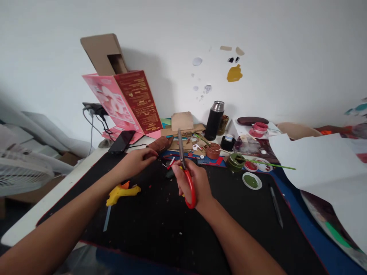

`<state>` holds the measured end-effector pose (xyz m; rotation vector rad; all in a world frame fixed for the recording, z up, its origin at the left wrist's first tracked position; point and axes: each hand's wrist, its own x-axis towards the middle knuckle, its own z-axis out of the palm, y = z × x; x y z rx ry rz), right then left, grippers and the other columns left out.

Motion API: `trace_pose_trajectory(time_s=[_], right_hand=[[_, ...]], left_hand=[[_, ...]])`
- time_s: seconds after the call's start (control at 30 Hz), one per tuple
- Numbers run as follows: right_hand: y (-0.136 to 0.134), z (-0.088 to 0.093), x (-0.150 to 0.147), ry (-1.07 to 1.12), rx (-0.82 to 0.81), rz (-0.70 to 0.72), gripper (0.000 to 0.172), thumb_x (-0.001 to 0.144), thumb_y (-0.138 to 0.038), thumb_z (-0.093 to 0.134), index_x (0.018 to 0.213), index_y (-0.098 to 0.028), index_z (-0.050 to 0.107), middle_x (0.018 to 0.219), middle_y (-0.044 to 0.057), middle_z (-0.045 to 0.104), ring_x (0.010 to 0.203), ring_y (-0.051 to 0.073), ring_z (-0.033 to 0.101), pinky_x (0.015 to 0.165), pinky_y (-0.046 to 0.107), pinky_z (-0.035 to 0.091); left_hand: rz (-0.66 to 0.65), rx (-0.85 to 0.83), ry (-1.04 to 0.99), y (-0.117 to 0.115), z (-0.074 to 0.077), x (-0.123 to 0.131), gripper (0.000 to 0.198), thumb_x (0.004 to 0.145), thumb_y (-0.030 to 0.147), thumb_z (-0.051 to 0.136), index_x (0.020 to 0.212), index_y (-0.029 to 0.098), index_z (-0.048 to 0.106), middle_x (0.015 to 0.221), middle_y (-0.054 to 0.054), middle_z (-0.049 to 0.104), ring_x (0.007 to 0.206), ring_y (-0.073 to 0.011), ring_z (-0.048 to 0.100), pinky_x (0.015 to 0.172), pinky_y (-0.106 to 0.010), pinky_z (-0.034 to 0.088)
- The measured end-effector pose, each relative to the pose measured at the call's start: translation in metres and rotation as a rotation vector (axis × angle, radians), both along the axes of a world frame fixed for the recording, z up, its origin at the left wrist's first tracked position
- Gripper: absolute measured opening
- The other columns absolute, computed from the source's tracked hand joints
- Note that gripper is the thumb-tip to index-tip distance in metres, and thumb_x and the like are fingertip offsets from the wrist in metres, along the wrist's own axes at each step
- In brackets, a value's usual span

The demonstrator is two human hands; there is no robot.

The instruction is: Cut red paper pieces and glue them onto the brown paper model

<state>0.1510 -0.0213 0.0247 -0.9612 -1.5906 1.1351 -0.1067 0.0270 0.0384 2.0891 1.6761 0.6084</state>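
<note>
My right hand (197, 181) is closed around the red handles of a pair of scissors (190, 189). Their grey blades point up and away over the black mat (160, 233). My left hand (140, 160) reaches over the far left of the mat, fingers loosely bent and apart, with nothing visible in them. Just beyond its fingertips lies a brown rolled piece (159, 144); whether they touch is unclear. Below my left wrist lies a yellow figure-like piece (122, 194) with an orange bit, and a pale blue strip (107, 218) sticks out under it.
A phone (122, 141) lies beside a pink-and-red box (137, 101). Along the back stand a black thermos (214, 121), cardboard scraps (182, 121), and paint jars, including a green one (235, 162). A pen (275, 206) and white paper sheets (318, 160) lie right; a fan (25, 164) stands left.
</note>
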Motion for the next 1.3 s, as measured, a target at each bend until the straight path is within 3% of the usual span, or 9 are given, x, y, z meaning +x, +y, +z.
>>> trace_pose_trajectory(time_s=[0.27, 0.5, 0.97, 1.3], right_hand=[[0.007, -0.01, -0.001, 0.103, -0.1, -0.049, 0.043, 0.1, -0.064, 0.062, 0.104, -0.021, 0.065, 0.05, -0.007, 0.055, 0.036, 0.013, 0.054, 0.037, 0.02, 0.042], [0.007, -0.009, -0.002, 0.047, -0.122, -0.052, 0.047, 0.1, -0.067, 0.059, 0.107, -0.021, 0.067, 0.05, -0.007, 0.054, 0.036, 0.012, 0.053, 0.037, 0.021, 0.042], [0.009, -0.016, -0.003, -0.051, -0.138, -0.025, 0.042, 0.096, -0.061, 0.068, 0.112, -0.023, 0.07, 0.052, -0.008, 0.056, 0.036, 0.013, 0.054, 0.037, 0.021, 0.043], [0.01, -0.013, -0.002, -0.36, -0.003, 0.096, 0.032, 0.1, -0.054, 0.067, 0.109, -0.024, 0.073, 0.063, -0.002, 0.068, 0.048, 0.017, 0.066, 0.05, 0.024, 0.048]], left_hand=[[-0.162, -0.011, 0.227, -0.006, -0.018, 0.025, 0.027, 0.097, 0.034, 0.058, 0.112, 0.022, 0.076, 0.116, -0.009, 0.079, 0.107, -0.0274, 0.072, 0.094, -0.036, 0.052], [-0.22, 0.007, 0.386, 0.008, -0.026, 0.045, 0.022, 0.1, 0.036, 0.06, 0.108, 0.019, 0.071, 0.112, -0.013, 0.077, 0.104, -0.0299, 0.072, 0.086, -0.036, 0.051], [-0.136, -0.053, 0.451, 0.015, -0.028, 0.052, 0.024, 0.101, 0.034, 0.053, 0.098, 0.018, 0.071, 0.102, -0.015, 0.078, 0.093, -0.0309, 0.074, 0.08, -0.037, 0.05], [-0.133, -0.075, 0.392, 0.016, -0.033, 0.047, 0.017, 0.094, 0.027, 0.059, 0.1, 0.018, 0.072, 0.109, -0.017, 0.079, 0.098, -0.0331, 0.074, 0.083, -0.038, 0.051]])
